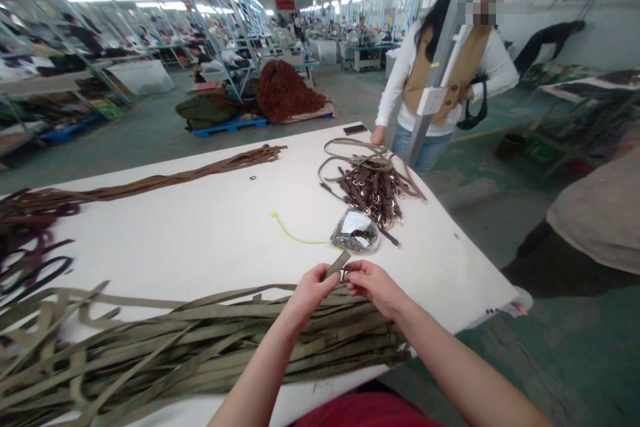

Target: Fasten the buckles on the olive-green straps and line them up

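Note:
My left hand [316, 285] is closed on an olive webbing strap [338, 263], whose short end sticks up past the thumb. Close beside it, my right hand [369, 283] pinches a small dark metal ring or buckle [343, 275] at the strap. Its exact shape is too small to tell. Below both hands lies a long heap of olive straps [210, 340] along the near side of the table. Just beyond the fingers sits a clear plastic bag of metal hardware [356, 232] with a white label.
The white table [200, 240] also bears brown straps [165, 180], a pile of dark straps with metal clips [375, 190], a yellow-green tie [300, 239], a loose ring [253, 178] and a phone [355, 129]. A person [450, 80] stands at the far right corner, behind a metal post.

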The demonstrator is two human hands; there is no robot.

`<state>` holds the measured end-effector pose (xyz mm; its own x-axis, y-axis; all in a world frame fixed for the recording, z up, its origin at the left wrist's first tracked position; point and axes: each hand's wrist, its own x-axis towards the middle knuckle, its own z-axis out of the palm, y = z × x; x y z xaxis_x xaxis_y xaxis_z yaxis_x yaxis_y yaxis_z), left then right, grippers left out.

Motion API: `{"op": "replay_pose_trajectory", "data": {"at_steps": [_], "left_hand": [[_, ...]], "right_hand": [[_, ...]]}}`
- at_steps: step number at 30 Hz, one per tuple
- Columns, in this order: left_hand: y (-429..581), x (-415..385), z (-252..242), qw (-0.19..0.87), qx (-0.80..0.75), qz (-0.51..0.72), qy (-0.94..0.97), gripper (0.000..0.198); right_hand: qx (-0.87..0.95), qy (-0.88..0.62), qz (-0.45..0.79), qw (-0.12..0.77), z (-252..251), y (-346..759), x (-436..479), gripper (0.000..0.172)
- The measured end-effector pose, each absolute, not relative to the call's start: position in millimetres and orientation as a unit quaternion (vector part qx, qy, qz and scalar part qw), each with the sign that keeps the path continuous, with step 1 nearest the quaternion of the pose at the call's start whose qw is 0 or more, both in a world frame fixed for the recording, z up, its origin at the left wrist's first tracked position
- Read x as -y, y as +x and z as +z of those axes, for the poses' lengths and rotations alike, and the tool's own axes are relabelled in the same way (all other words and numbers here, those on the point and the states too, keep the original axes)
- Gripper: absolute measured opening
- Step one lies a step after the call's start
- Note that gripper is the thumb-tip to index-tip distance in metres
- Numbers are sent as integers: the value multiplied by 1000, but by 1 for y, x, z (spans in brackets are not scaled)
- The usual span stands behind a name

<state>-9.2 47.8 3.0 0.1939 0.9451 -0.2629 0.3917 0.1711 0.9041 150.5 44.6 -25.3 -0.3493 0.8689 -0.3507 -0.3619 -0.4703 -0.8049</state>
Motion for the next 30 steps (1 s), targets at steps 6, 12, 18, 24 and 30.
{"op": "replay_pose_trajectory", "data": {"at_steps": [6, 12, 18, 24, 30], "left_hand": [[-9, -35, 8, 414, -559, 241, 677, 21], [-8, -24, 7, 287, -534, 118, 787, 19], [-21, -24, 2, 327, -585, 231, 706, 25], [-27, -33, -4, 451, -593, 281, 605, 32], [-26, -37, -12, 528, -570, 278, 565, 32]], "right_hand": [[291, -426, 781, 352, -33, 151, -39, 32], [323, -427, 762, 366, -34, 148, -39, 24], [366, -455, 703, 407, -29, 147, -40, 28], [360, -442, 698, 433, -23, 140, -38, 30], [416, -426, 719, 359, -25, 134, -39, 27]]}}
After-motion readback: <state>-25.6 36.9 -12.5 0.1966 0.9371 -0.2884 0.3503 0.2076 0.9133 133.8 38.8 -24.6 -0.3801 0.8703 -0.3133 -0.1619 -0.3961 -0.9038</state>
